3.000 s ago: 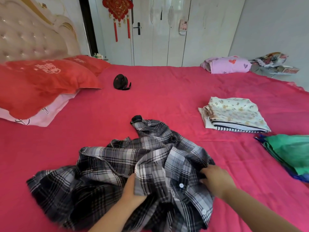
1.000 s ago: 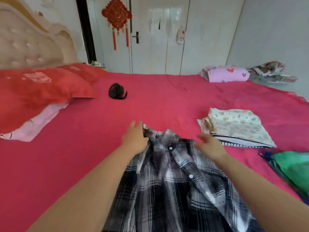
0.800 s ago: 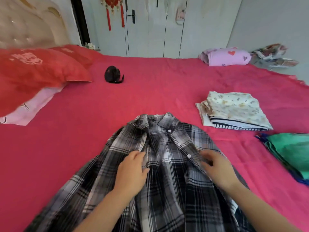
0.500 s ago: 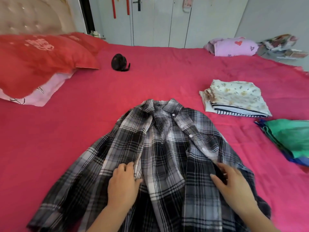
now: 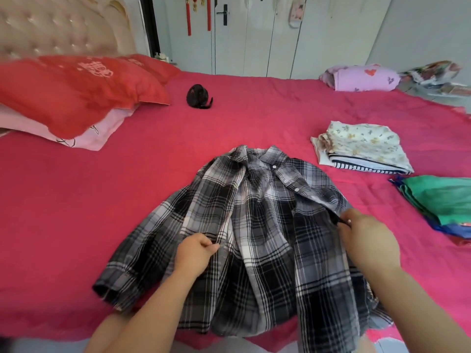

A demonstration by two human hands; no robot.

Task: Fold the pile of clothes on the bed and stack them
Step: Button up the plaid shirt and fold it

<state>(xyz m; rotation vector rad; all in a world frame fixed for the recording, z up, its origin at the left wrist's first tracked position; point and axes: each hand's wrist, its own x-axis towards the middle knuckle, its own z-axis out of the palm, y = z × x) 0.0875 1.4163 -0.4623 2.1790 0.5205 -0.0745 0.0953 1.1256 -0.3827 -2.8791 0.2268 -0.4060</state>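
A black-and-white plaid shirt [image 5: 257,225] lies spread on the red bed [image 5: 76,200], collar pointing away from me, front open. My left hand [image 5: 195,253] pinches the edge of the left front panel. My right hand [image 5: 367,240] grips the right front placket beside a button. The shirt's hem hangs over the bed's near edge. A stack of folded clothes [image 5: 362,149], floral on top and striped beneath, sits to the right of the shirt.
Green and blue folded cloth [image 5: 443,200] lies at the right edge. Red pillows [image 5: 76,93] are at the left by the headboard. A small black object [image 5: 197,96] sits mid-bed. A pink bundle [image 5: 362,77] lies at the far right corner.
The crumpled shirt has been spread out flat with its collar away from me. Both hands slid down from the collar, and their flat fingers now curl onto the front panels' edges.
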